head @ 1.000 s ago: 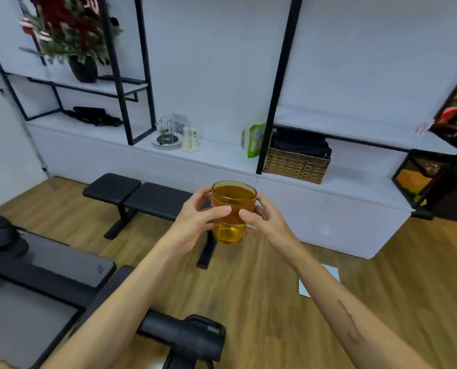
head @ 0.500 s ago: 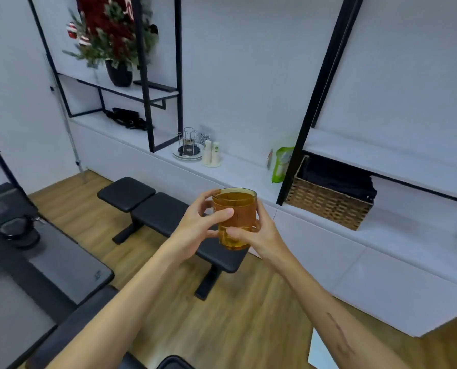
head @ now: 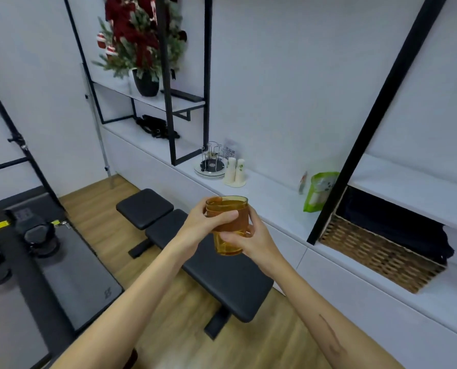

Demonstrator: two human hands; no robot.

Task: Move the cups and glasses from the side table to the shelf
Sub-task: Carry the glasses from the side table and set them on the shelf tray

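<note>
While the amber glass (head: pixel 228 225) is carried toward the white shelf (head: pixel 275 198), it is held upright at the centre of the view by both hands, presumably so that it stays steady and its rim level on the way. The left hand (head: pixel 198 226) is wrapped round the upper part of the glass from nine o'clock, thumb laid across the front and fingers curled behind. The right hand (head: pixel 251 237) is curled round the lower side from three o'clock, so the base is steadied as well. The glass is thus kept in the air, above the black bench (head: pixel 216 262) and short of the shelf, which lies at one to two o'clock of it. On that shelf a wire rack (head: pixel 211 162) on a plate and two small white bottles (head: pixel 235 170) are seen at twelve o'clock, a green pouch (head: pixel 319 191) at two o'clock and a woven basket (head: pixel 376 251) at three o'clock. Compared with the frame half a second earlier, the shelf and its rack are seen nearer and larger, the bench has slid beneath the forearms, and the two-handed grip is unchanged.
</note>
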